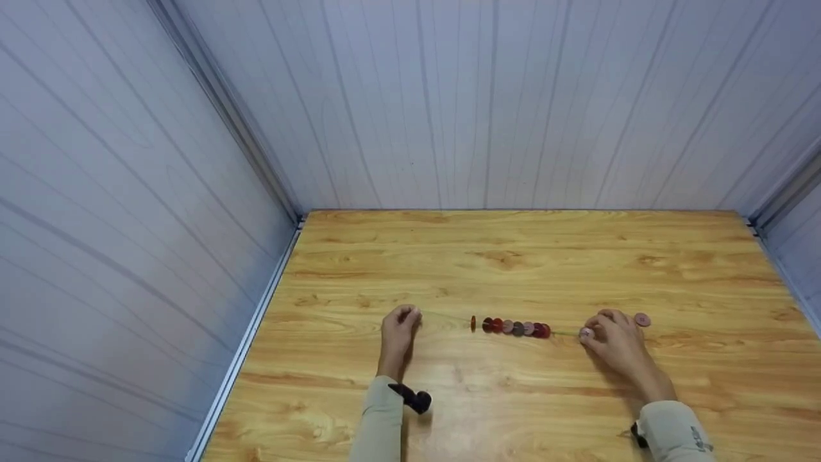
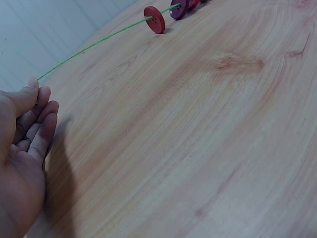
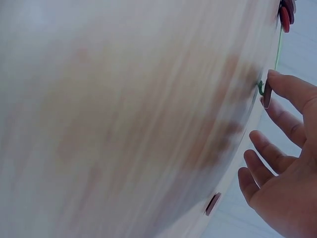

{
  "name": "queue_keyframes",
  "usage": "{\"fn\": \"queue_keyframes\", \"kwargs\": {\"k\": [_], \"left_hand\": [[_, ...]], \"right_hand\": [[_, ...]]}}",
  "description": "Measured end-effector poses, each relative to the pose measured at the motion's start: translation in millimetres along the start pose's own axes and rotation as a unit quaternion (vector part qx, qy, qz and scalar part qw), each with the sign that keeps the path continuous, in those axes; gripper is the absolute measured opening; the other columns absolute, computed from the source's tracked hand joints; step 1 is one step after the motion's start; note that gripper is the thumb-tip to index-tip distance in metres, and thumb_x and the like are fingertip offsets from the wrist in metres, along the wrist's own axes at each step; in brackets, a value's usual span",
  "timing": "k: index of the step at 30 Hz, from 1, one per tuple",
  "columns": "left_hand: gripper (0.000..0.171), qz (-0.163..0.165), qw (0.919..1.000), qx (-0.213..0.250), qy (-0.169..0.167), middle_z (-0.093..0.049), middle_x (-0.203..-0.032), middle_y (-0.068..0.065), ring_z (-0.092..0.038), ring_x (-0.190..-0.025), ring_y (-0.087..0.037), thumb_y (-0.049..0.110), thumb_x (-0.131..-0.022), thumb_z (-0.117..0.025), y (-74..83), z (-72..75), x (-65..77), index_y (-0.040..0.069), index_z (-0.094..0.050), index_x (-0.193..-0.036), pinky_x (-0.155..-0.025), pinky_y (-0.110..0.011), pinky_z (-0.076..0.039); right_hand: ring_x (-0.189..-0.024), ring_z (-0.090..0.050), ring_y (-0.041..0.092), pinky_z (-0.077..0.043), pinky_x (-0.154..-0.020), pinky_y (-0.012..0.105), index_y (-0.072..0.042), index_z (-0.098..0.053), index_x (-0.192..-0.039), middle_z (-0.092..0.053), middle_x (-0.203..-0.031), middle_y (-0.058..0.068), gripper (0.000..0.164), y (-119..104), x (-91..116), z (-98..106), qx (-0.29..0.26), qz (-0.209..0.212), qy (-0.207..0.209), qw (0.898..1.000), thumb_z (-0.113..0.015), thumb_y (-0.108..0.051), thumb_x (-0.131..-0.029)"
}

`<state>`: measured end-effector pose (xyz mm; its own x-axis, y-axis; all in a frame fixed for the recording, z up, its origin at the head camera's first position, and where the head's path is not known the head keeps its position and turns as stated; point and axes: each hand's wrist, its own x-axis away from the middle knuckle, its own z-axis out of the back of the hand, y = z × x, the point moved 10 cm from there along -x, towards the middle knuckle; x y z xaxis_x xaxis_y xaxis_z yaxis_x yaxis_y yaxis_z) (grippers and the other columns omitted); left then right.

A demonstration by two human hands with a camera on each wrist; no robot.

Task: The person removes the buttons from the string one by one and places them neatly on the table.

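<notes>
A green string (image 2: 99, 42) stretches between the two hands. My left hand (image 1: 399, 330) pinches one end of it between thumb and index finger. A single red button (image 2: 155, 20) stands on edge on the string, slightly apart from a row of several red, purple, pink and grey buttons (image 1: 518, 328) threaded along it. At the string's other end, my right hand (image 1: 617, 340) pinches a pinkish button (image 3: 267, 94) between thumb and index finger, its other fingers spread. A small green knot (image 3: 260, 88) shows beside that button in the right wrist view.
Another pink button (image 1: 642, 319) lies loose on the wooden table (image 1: 513, 269), just beyond the right hand. Pale panelled walls (image 1: 410, 109) border the table at the back and sides. Each wrist carries a black camera mount.
</notes>
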<state>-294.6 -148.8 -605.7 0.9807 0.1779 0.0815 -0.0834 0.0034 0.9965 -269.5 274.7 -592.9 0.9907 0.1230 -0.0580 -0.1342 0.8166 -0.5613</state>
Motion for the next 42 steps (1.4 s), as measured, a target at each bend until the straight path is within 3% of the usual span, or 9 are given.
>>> {"fn": "queue_keyframes", "kwargs": {"k": [3, 8, 12, 18, 27, 32, 42], "left_hand": [[0.016, 0.005, 0.9999, 0.016, 0.002, -0.062, -0.096, -0.031, -0.059, -0.091, -0.045, 0.002, -0.094, -0.057, -10.4, 0.5, -4.8, -0.013, -0.062, -0.099, -0.078, -0.046, -0.054], [0.016, 0.02, 0.9993, 0.027, 0.015, -0.064, -0.093, -0.022, -0.062, -0.086, -0.033, 0.007, -0.094, -0.06, -28.5, 1.8, -11.3, -0.008, -0.064, -0.099, -0.075, -0.037, -0.055], [0.018, 0.022, 0.9989, 0.037, 0.016, -0.064, -0.09, -0.016, -0.061, -0.083, -0.026, 0.01, -0.094, -0.061, -33.5, 1.0, -13.0, -0.007, -0.063, -0.099, -0.074, -0.033, -0.054], [0.017, 0.024, 0.9974, 0.066, 0.015, -0.063, -0.088, -0.013, -0.06, -0.083, -0.026, 0.007, -0.094, -0.06, -35.4, 0.5, -14.0, -0.009, -0.062, -0.099, -0.073, -0.032, -0.054], [0.015, 0.015, 0.9996, -0.002, 0.023, -0.065, -0.091, -0.016, -0.062, -0.083, -0.022, 0.009, -0.093, -0.061, -32.1, 3.6, -14.2, -0.005, -0.065, -0.097, -0.073, -0.029, -0.053], [0.017, 0.017, 0.9997, 0.005, 0.017, -0.065, -0.091, -0.016, -0.062, -0.084, -0.023, 0.01, -0.094, -0.061, -32.5, 2.9, -14.4, -0.006, -0.064, -0.099, -0.074, -0.031, -0.054], [0.016, -0.013, 0.9995, -0.023, 0.017, -0.065, -0.087, -0.017, -0.06, -0.074, -0.016, 0.009, -0.094, -0.06, -26.6, 3.8, -14.2, -0.007, -0.065, -0.095, -0.068, -0.026, -0.052]], "right_hand": [[-0.122, -0.031, 0.052, -0.021, -0.096, 0.068, -0.003, -0.064, -0.106, -0.044, -0.131, 0.032, 0.026, 1, 1, 1, 0.004, -0.003, -0.002, 1.0, -0.068, -0.023, -0.089], [-0.122, -0.03, 0.053, -0.021, -0.097, 0.067, -0.002, -0.064, -0.106, -0.043, -0.13, 0.034, 0.027, 3, 2, 4, 0.011, -0.002, 0.002, 1.0, -0.068, -0.023, -0.089], [-0.123, -0.029, 0.054, -0.02, -0.097, 0.068, -0.002, -0.064, -0.106, -0.042, -0.131, 0.033, 0.027, 5, 3, 6, 0.009, -0.005, 0.001, 1.0, -0.068, -0.022, -0.089], [-0.124, -0.026, 0.054, -0.019, -0.096, 0.07, -0.002, -0.064, -0.107, -0.043, -0.131, 0.032, 0.026, 8, 3, 9, 0.01, -0.005, 0.004, 1.0, -0.067, -0.022, -0.089], [-0.125, -0.024, 0.053, -0.019, -0.096, 0.069, -0.003, -0.064, -0.106, -0.042, -0.131, 0.032, 0.026, 11, 6, 10, 0.016, -0.01, 0.005, 1.0, -0.068, -0.023, -0.089], [-0.126, -0.022, 0.053, -0.018, -0.097, 0.069, -0.005, -0.064, -0.103, -0.041, -0.131, 0.031, 0.023, 11, 7, 9, 0.016, -0.015, 0.003, 1.0, -0.068, -0.023, -0.089], [-0.128, -0.02, 0.053, -0.016, -0.097, 0.069, -0.004, -0.063, -0.105, -0.038, -0.134, 0.031, 0.025, 14, 8, 10, 0.021, -0.029, -0.005, 0.999, -0.061, -0.027, -0.094]]}}
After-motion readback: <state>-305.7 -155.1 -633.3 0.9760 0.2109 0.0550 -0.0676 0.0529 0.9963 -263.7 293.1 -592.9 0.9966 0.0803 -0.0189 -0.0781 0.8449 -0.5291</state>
